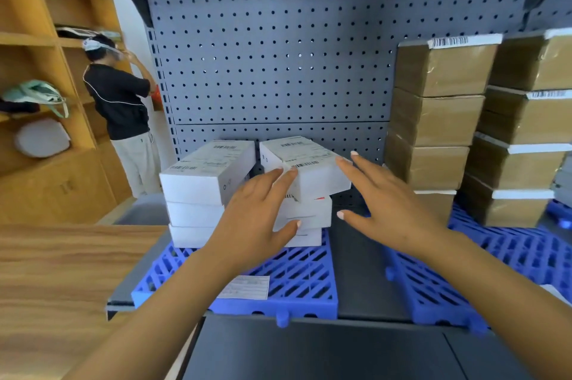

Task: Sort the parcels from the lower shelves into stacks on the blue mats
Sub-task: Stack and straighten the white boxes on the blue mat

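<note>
Left hand (257,209), fingers straight, touches the top white parcel (306,156); right hand (387,203), spread wide, hovers just beside.

white parcels (204,175) 6 | brown parcels (445,70) 8 | blue mats (297,280) at least 2

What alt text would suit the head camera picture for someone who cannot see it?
The left hand and right hand, both open, reach for the top white parcel of white stacks on a blue mat. Brown parcels stand stacked on a second blue mat to the right, before a grey pegboard.
</note>
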The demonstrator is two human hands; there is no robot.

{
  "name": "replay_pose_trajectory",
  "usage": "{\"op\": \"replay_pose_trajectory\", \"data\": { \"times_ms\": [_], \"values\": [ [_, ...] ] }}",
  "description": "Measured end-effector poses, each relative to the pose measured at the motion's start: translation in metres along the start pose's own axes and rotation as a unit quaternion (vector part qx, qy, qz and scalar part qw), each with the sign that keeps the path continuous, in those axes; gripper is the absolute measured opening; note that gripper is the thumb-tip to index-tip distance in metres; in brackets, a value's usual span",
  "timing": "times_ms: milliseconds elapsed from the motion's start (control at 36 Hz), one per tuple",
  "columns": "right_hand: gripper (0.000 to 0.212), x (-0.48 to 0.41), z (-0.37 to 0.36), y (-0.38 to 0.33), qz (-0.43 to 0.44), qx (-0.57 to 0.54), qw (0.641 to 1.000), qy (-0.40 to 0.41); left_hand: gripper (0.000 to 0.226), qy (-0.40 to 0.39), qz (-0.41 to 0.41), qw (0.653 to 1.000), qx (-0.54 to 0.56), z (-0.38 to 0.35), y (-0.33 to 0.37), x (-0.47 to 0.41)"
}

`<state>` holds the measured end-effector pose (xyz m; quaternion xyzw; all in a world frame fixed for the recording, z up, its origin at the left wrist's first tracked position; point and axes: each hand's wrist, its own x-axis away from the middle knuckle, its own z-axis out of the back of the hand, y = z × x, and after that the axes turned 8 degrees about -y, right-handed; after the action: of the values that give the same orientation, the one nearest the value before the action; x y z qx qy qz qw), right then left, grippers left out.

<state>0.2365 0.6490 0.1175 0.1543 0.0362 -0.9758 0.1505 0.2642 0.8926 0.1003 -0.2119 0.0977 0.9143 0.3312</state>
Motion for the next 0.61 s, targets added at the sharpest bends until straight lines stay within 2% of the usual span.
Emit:
{"op": "replay_pose_trajectory", "data": {
  "times_ms": [167, 361, 611],
  "values": [
    [0.089, -0.025, -0.006, 0.001, -0.028, 0.023, 0.999, 0.020, 0.077, 0.004, -0.022, 1.000, 0.016, -0.002, -0.012, -0.004],
    [0.073, -0.039, -0.013, -0.003, -0.059, -0.012, 0.997, 0.038, 0.076, 0.019, -0.050, 0.998, 0.039, 0.001, -0.020, -0.003],
    [0.071, -0.010, -0.015, -0.011, -0.002, 0.025, 0.992, 0.121, 0.077, 0.018, -0.059, 0.997, 0.036, 0.003, -0.022, -0.002]
  ]
}}
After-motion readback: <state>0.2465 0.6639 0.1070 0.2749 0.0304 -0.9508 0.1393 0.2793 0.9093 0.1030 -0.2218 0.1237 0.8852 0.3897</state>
